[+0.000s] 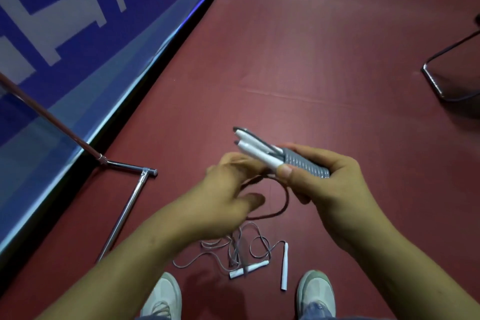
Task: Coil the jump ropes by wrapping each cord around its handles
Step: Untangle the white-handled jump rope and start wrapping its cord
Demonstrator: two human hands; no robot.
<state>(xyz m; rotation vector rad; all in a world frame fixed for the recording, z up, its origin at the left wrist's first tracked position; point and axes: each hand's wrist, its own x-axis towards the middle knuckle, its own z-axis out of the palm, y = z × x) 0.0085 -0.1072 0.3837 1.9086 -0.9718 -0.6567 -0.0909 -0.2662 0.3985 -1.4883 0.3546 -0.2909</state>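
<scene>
My right hand [330,179] grips a pair of white jump-rope handles [255,149] held side by side, with grey cord coiled in tight turns [306,165] around their near end. A loose loop of cord [281,205] hangs below them. My left hand [228,189] is just left of the handles, blurred, its fingers curled around the loose cord. On the red floor between my shoes lies a second jump rope, its grey cord [233,247] tangled, with one white handle [285,266] lying straight and another [248,269] beside it.
A chrome stand foot [124,213] lies on the floor at left, under a blue and white banner [78,34]. A dark metal chair base [446,80] is at far right. My two white shoes [163,296] [315,293] stand at the bottom edge.
</scene>
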